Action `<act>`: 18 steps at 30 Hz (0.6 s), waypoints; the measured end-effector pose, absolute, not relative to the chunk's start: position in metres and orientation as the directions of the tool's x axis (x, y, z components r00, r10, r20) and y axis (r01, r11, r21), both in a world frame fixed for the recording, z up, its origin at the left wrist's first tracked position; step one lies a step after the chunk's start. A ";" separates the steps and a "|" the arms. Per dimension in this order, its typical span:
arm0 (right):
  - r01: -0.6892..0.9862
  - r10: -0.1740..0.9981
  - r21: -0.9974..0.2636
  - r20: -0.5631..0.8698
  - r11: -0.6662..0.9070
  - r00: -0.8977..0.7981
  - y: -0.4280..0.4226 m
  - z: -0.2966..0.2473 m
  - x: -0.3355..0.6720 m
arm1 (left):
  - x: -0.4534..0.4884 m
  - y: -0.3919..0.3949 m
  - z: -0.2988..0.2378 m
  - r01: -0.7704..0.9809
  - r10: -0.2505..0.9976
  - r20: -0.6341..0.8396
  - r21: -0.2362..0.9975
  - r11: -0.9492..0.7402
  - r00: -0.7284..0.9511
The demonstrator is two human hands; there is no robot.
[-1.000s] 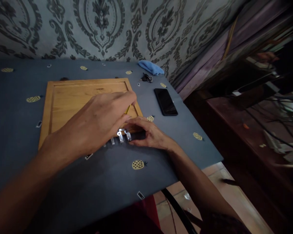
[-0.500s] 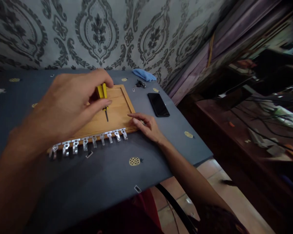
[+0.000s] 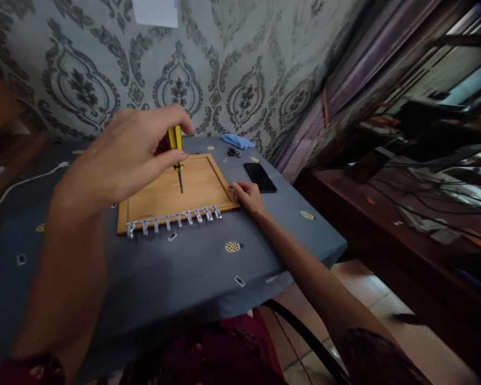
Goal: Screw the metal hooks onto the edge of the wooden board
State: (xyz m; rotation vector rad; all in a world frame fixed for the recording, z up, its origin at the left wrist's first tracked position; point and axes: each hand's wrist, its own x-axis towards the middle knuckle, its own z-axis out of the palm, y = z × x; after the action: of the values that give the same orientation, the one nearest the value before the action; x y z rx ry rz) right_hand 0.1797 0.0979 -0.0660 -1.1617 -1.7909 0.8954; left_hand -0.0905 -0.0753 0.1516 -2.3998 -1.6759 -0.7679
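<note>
My left hand (image 3: 140, 149) is closed around the yellow and black handle of a screwdriver (image 3: 178, 147). Its dark shaft points down over a framed wooden panel (image 3: 200, 182); whether the tip touches the wood I cannot tell. Along the panel's near edge runs a metal strip with several shiny hooks (image 3: 178, 218). My right hand (image 3: 248, 197) is at the panel's right edge near the front corner, thumb and curled fingers closed on the wooden rim. Part of the panel's left side is hidden behind my left hand.
The panel lies on a table with a grey-blue cloth (image 3: 192, 267). To its right are a black phone (image 3: 260, 177), keys (image 3: 234, 153) and a blue cloth (image 3: 238, 141). A white cable (image 3: 24, 179) lies at left. Patterned wall behind; a cluttered dark red desk (image 3: 344, 198) stands at right.
The view has tilted up and shifted, so the table appears lower. My right hand's outstretched finger has curled in at the panel's edge. The screwdriver remains in my left hand.
</note>
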 end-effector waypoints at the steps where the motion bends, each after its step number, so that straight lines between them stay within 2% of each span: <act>1: 0.368 0.940 -0.875 0.234 0.315 -0.250 0.100 -0.067 0.180 | -0.088 -0.077 0.153 0.914 0.858 0.441 0.170 -0.368 0.263; 5: 0.379 0.957 -0.889 0.181 0.257 -0.226 0.105 -0.072 0.180 | -0.082 -0.080 0.157 0.950 0.894 0.380 0.098 -0.296 0.240; 10: 0.382 0.969 -0.903 0.122 0.199 -0.217 0.110 -0.074 0.182 | -0.089 -0.082 0.155 0.922 0.832 0.468 0.084 -0.378 0.298; 18: 0.383 0.976 -0.909 0.096 0.165 -0.194 0.117 -0.078 0.182 | -0.100 -0.080 0.155 0.938 0.828 0.492 0.062 -0.340 0.268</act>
State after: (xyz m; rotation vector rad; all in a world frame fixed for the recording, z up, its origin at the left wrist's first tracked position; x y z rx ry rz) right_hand 0.1824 0.1173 -0.0782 -1.3083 -1.6992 1.0095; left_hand -0.1004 -0.0800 0.1554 -2.2966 -1.6387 -0.6589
